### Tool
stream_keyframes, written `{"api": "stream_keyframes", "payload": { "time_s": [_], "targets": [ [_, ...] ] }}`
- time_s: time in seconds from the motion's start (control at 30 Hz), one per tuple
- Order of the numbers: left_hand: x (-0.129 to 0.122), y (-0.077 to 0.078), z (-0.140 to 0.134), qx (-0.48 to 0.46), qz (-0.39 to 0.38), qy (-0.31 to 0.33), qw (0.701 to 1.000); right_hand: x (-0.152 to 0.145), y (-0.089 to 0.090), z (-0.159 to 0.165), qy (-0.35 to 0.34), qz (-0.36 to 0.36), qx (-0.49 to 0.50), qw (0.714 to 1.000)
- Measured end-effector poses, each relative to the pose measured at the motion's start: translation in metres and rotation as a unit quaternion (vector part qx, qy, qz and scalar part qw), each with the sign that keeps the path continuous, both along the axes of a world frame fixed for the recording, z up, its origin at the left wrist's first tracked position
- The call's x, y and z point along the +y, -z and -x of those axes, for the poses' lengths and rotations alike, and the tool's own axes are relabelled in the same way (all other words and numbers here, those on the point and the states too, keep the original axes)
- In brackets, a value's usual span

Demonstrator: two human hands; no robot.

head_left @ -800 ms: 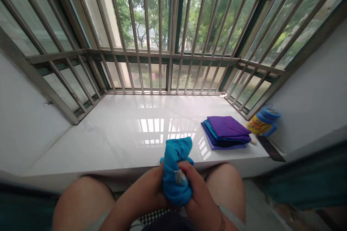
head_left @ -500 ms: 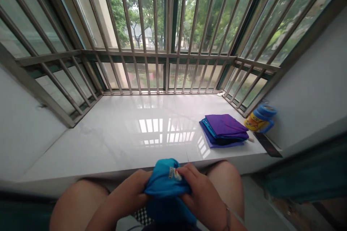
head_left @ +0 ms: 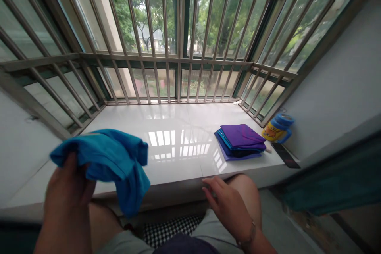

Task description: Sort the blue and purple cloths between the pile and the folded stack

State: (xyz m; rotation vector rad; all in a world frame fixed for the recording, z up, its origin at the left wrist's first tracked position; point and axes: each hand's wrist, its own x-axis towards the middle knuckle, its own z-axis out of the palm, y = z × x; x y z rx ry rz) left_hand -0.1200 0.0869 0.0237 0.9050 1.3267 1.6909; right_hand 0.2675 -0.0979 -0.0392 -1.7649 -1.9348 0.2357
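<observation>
Left hand (head_left: 70, 184) at lower left, fingers pinching a soft, crumpled blue cloth (head_left: 111, 160) that droops in loose folds, right hand (head_left: 228, 202) at lower centre empty, fingers loosely spread, glossy white sill (head_left: 178, 143), flat folded purple fabric stack (head_left: 239, 141) at centre right

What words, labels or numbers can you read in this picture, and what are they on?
No text can be read here.
Yellow cup with blue lid: a printed design on its side, too small and blurred to read.
Blue cloth in the left hand: no label showing.
Folded purple and blue cloths: no lettering visible.
Right hand: holds nothing.
</observation>
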Motion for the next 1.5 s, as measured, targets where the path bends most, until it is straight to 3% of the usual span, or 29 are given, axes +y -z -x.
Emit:
{"api": "stream_keyframes", "payload": {
  "time_s": [0.1,0.2,0.3,0.4,0.53,0.6,0.73,0.8,0.9,1.0,1.1,1.17,1.3,1.4,1.5],
  "targets": [
    [0.025,-0.006,0.026,0.008,-0.047,-0.066,0.997,0.014,0.005,-0.037,0.078,-0.026,-0.017,0.996],
    [0.032,0.014,0.036,0.064,0.066,-0.025,0.995,0.039,0.010,-0.088,0.172,-0.046,-0.054,0.983],
    [0.023,0.052,0.023,0.163,0.139,0.113,0.970,0.069,0.014,-0.139,0.244,-0.038,-0.113,0.962],
    [0.002,0.087,-0.007,0.257,0.158,0.274,0.913,0.095,0.015,-0.173,0.292,0.015,-0.173,0.940],
    [-0.033,0.110,-0.049,0.251,0.163,0.382,0.874,0.116,0.016,-0.193,0.295,0.085,-0.205,0.929],
    [-0.049,0.115,-0.064,0.250,0.157,0.427,0.854,0.121,0.014,-0.193,0.292,0.064,-0.204,0.932],
    [-0.074,0.133,-0.092,0.242,0.147,0.476,0.833,0.120,0.007,-0.159,0.284,-0.078,-0.182,0.938],
    [-0.083,0.145,-0.109,0.195,0.144,0.485,0.840,0.113,0.004,-0.119,0.238,-0.150,-0.155,0.947],
    [-0.097,0.156,-0.139,0.143,0.121,0.484,0.855,0.092,0.006,-0.038,0.110,-0.217,-0.090,0.966],
    [-0.106,0.149,-0.163,0.157,0.066,0.487,0.857,0.067,0.012,0.039,0.001,-0.205,-0.043,0.978],
    [-0.106,0.125,-0.165,0.202,0.013,0.488,0.849,0.048,0.006,0.077,-0.046,-0.190,-0.005,0.981],
    [-0.101,0.104,-0.150,0.245,-0.015,0.497,0.832,0.042,-0.008,0.075,-0.038,-0.181,0.016,0.983],
    [-0.084,0.062,-0.100,0.337,-0.021,0.533,0.776,0.044,-0.054,0.035,-0.050,-0.103,0.031,0.993],
    [-0.072,0.041,-0.073,0.374,-0.021,0.495,0.784,0.051,-0.083,0.008,-0.070,-0.047,0.046,0.995],
    [-0.064,0.028,-0.066,0.386,-0.046,0.439,0.810,0.059,-0.093,0.000,-0.083,-0.013,0.065,0.994]
  ]
}}
